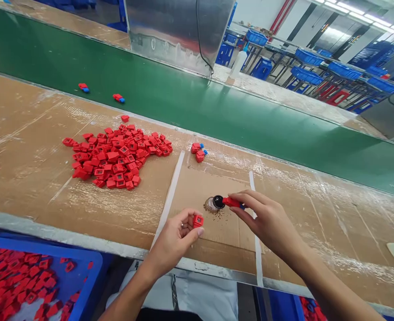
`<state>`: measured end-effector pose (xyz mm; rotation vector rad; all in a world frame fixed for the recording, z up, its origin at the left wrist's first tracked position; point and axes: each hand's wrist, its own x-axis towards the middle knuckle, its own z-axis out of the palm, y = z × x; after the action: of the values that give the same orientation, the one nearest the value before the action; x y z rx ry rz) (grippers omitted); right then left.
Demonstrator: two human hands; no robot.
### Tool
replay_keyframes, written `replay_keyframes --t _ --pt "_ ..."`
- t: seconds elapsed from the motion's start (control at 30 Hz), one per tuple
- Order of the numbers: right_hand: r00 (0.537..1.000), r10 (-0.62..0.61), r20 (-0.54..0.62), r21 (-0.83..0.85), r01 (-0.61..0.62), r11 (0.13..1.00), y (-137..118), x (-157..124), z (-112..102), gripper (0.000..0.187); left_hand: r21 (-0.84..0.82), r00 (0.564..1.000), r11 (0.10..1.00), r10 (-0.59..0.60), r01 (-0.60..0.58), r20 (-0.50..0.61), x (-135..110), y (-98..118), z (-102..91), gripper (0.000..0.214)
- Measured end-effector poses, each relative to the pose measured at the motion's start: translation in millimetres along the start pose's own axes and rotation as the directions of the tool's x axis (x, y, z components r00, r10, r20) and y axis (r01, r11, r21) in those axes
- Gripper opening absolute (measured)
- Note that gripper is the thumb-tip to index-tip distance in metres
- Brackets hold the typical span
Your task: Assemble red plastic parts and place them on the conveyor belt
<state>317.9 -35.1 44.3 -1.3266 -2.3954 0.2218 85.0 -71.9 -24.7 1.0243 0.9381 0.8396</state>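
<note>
The head-worn camera looks forward and down from close above the left hand and right hand, facing across the cardboard-covered surface toward the green conveyor belt and the far blue-crate racks.

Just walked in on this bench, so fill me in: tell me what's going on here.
At a cardboard-covered bench, a person's left hand pinches a small red plastic part. The right hand holds another red part against a black round piece over a small round dish, with brown specks around it. A heap of red parts lies on the bench, and a blue bin of red parts sits at lower left.
</note>
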Motion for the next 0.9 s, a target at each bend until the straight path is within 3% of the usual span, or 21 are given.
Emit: replay_keyframes --t 0.63,0.9 --pt "0.995 -0.062 0.082 -0.076 0.069 0.995 -8 7 6 0.021 0.014 0.998 0.998 0.057 -0.058 0.035 -3 5 -1.4 0.015" --pt "0.999 -0.04 -0.005 -0.072 0.04 0.997 -12 8 2 0.017 0.042 0.997 0.997 0.067 -0.069 0.05 -4 7 -1.1 0.01"
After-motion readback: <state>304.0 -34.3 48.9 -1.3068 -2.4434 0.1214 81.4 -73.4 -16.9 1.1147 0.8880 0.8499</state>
